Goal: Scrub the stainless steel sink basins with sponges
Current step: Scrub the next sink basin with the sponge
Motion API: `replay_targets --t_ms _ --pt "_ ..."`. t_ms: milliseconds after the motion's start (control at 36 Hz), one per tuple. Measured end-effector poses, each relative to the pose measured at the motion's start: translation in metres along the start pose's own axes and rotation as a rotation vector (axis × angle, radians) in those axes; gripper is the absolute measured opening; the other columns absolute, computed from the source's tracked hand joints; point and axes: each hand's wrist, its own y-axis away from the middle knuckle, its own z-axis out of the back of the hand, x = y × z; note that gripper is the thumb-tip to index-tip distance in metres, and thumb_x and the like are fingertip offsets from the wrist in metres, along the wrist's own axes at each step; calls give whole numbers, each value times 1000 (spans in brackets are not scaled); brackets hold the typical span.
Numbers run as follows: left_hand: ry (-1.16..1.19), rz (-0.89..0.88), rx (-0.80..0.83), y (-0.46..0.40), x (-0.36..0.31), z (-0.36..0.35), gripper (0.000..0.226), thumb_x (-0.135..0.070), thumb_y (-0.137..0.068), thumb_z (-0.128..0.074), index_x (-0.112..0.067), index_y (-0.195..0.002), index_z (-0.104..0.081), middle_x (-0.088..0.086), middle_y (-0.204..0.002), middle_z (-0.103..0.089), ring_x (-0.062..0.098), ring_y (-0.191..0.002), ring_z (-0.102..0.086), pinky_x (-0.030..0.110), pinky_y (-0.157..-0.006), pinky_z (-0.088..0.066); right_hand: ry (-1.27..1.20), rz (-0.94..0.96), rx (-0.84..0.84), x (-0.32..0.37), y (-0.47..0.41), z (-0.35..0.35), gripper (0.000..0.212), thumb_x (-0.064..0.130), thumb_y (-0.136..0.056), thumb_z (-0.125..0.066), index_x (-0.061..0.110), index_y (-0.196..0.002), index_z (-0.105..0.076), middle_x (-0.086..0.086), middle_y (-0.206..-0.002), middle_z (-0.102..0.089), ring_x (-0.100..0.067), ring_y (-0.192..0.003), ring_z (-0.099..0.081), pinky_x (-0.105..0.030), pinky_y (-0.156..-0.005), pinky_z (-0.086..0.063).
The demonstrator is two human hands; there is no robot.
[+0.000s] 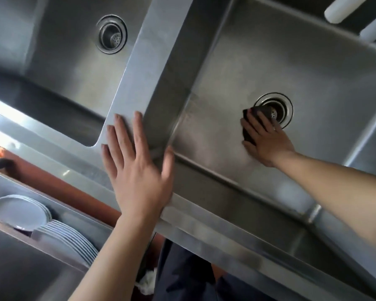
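At right of centre the right hand [267,137] is pressing a dark sponge [249,127] flat beside the basin's drain [275,109], needing firm overlapping strokes, while the left hand [137,168], fingers spread and holding nothing, is bracing on the sink divider [137,68].

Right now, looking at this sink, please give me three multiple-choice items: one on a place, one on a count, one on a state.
1. Where is the dark sponge?
A. left basin
B. right basin, beside the drain
C. on the plates

2. How many drain strainers show?
A. one
B. two
C. three

3. How is the left hand?
A. flat on the divider
B. gripping a sponge
C. in a fist

Answers: 1 B, the right hand presses it beside the right drain. 2 B, one per basin, the other is the left drain. 3 A, fingers lie straight on the divider.
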Motion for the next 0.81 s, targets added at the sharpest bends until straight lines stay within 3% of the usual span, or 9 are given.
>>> replay_targets --t_ms 111,222,278,361,444,556,611,694,806 --pt "-19 -3 -3 -2 2 -3 81 -55 -94 -44 -32 -159 -1 4 -168 2 22 -155 7 48 -125 -2 8 17 -80 0 11 -6 60 37 -103 -36 17 -158 -20 -4 -167 -10 -29 -153 -10 -47 -120 -16" --pt "-18 -3 -11 -2 0 -2 85 -51 -93 -49 -31 -159 0 6 -168 2 23 -155 7 48 -125 0 121 405 -96 16 25 -21 57 24 -96 -44 13 -152 -38 -7 -161 -30 -32 -149 -28 -48 -118 -25" --pt "-31 -10 -14 -1 0 -2 86 -50 -93 -49 -30 -159 1 7 -168 2 24 -155 7 48 -125 1 140 611 -40 35 24 -25 58 22 -94 -40 16 -152 -37 -5 -161 -30 -30 -149 -26 -48 -117 -28" --pt "-42 -6 -15 -1 0 -2 87 -48 -92 -50 -30 -159 2 7 -168 3 24 -154 8 47 -125 2 160 753 46 76 5 -23 65 20 -95 -34 21 -158 -20 2 -166 -12 -25 -153 -6 -46 -122 -14" --pt "-42 5 -11 -2 0 -2 88 -47 -90 -50 -30 -159 1 6 -168 3 24 -154 9 48 -125 3 110 769 -46 117 -32 -8 65 19 -96 -35 21 -158 -18 3 -166 -11 -23 -154 -5 -40 -121 -7" --pt "-48 15 -15 -3 0 -3 88 -45 -87 -51 -30 -159 -3 5 -168 2 24 -155 7 48 -125 2 52 821 -89 140 -72 11 56 28 -100 -46 21 -154 -32 1 -161 -31 -27 -151 -21 -47 -121 -20" --pt "-49 22 -3 -3 0 -3 89 -44 -87 -51 -30 -159 -3 5 -168 2 23 -155 8 47 -125 3 59 828 -75 139 -74 9 52 32 -103 -42 24 -154 -33 3 -161 -30 -25 -151 -21 -47 -121 -21" --pt "-51 26 11 -1 -1 -1 89 -44 -87 -52 -30 -159 -2 5 -168 3 24 -154 8 47 -125 4 42 698 -92 132 -72 4 50 29 -106 -27 28 -156 -26 9 -165 -17 -20 -154 -9 -43 -123 -10" --pt "-55 22 17 -2 -2 1 89 -45 -86 -51 -30 -159 -2 5 -168 4 24 -154 10 46 -124 6 -55 496 -167 126 -74 12 51 29 -107 -24 27 -158 -20 8 -165 -15 -21 -154 -11 -43 -122 -11"
